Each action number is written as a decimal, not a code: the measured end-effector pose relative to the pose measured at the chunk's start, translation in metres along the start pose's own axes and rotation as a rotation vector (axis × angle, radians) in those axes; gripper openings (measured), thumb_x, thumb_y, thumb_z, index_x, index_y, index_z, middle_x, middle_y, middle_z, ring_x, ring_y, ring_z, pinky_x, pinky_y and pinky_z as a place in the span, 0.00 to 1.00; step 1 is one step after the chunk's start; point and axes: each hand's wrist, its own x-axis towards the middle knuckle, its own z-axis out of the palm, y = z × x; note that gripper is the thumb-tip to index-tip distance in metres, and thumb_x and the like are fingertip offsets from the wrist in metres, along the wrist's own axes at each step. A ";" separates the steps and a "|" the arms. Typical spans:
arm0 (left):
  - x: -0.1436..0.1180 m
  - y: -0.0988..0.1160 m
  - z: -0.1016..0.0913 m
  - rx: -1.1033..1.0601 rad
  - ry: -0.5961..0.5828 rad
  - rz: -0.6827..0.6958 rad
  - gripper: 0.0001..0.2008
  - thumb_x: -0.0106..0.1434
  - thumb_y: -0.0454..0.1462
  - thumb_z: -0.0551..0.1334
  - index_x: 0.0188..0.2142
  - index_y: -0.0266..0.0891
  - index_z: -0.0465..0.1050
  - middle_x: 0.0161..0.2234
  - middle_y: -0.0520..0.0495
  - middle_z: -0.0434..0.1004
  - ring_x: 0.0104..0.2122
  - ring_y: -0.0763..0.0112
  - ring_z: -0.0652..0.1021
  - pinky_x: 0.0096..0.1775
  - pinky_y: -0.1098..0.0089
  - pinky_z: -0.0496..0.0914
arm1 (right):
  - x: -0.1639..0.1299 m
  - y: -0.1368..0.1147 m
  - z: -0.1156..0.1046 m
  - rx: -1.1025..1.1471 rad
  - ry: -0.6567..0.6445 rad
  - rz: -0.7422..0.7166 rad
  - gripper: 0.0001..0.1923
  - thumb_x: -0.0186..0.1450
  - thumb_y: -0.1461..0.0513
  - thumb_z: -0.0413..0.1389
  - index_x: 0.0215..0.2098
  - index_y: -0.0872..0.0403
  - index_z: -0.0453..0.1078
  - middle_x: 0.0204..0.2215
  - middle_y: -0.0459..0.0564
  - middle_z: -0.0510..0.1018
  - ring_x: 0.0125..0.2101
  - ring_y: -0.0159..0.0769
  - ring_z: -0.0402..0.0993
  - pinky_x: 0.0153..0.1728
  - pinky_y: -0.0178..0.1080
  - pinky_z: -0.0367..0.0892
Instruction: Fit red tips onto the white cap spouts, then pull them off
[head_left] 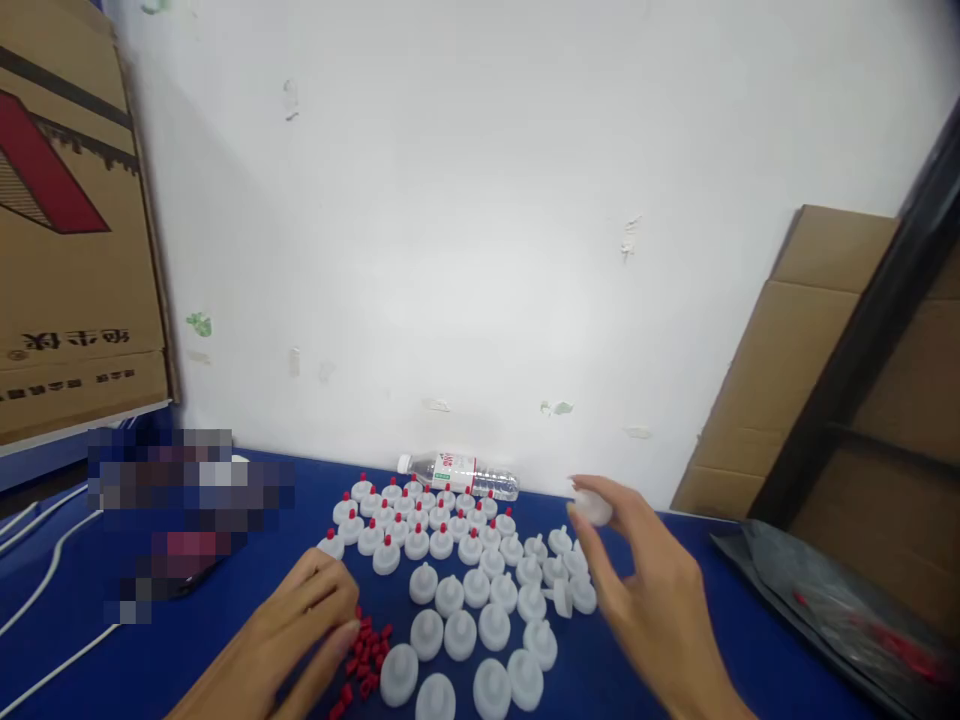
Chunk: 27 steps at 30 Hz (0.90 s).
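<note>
While my left hand [304,625] curls over the little red plastic tips [365,655] at lower centre, fingertips pinching there, my right hand [645,590] holds one smooth white domed cap [594,507] aloft, right of the rows of caps [457,585] on the blue table [750,640].

Caps [465,590] stand in rows at lower centre of the frame on the tabletop [750,640]. Behind them a bottle [459,473] lies on its side against the wall [480,220]. A heap of plugs [365,655] lies left of the front caps, under the left hand [300,620]. The right hand [645,590], right of the caps, holds one cap [594,507] above them. Boxes: upper left [67,220], right edge [825,380]. A bag [832,600] lies at lower right, cables [45,570] at lower left.
</note>
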 end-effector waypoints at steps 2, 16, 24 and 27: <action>0.012 0.007 0.003 -0.035 -0.127 -0.042 0.09 0.74 0.37 0.55 0.45 0.48 0.74 0.44 0.49 0.77 0.40 0.66 0.79 0.43 0.73 0.77 | 0.006 0.010 -0.005 -0.055 -0.181 0.061 0.13 0.75 0.56 0.49 0.54 0.47 0.69 0.51 0.52 0.79 0.49 0.46 0.78 0.49 0.43 0.71; 0.022 0.002 0.005 -0.092 -0.217 0.028 0.15 0.74 0.33 0.55 0.54 0.51 0.73 0.42 0.50 0.78 0.41 0.69 0.79 0.44 0.76 0.76 | 0.002 0.024 -0.016 -0.006 -0.780 0.242 0.03 0.64 0.60 0.60 0.34 0.48 0.77 0.30 0.45 0.78 0.31 0.37 0.74 0.33 0.36 0.62; 0.021 0.002 0.004 -0.031 -0.178 0.041 0.12 0.73 0.33 0.58 0.52 0.49 0.74 0.46 0.50 0.79 0.48 0.66 0.78 0.49 0.75 0.75 | 0.000 0.025 -0.012 0.008 -0.804 0.268 0.12 0.70 0.54 0.55 0.40 0.47 0.79 0.30 0.46 0.82 0.31 0.39 0.76 0.32 0.37 0.62; 0.021 0.001 0.003 -0.023 -0.157 0.042 0.13 0.73 0.33 0.57 0.52 0.48 0.73 0.45 0.49 0.79 0.47 0.65 0.78 0.49 0.73 0.75 | 0.000 0.028 -0.002 -0.127 -0.721 0.268 0.13 0.70 0.55 0.54 0.45 0.47 0.78 0.34 0.48 0.83 0.34 0.42 0.79 0.34 0.38 0.62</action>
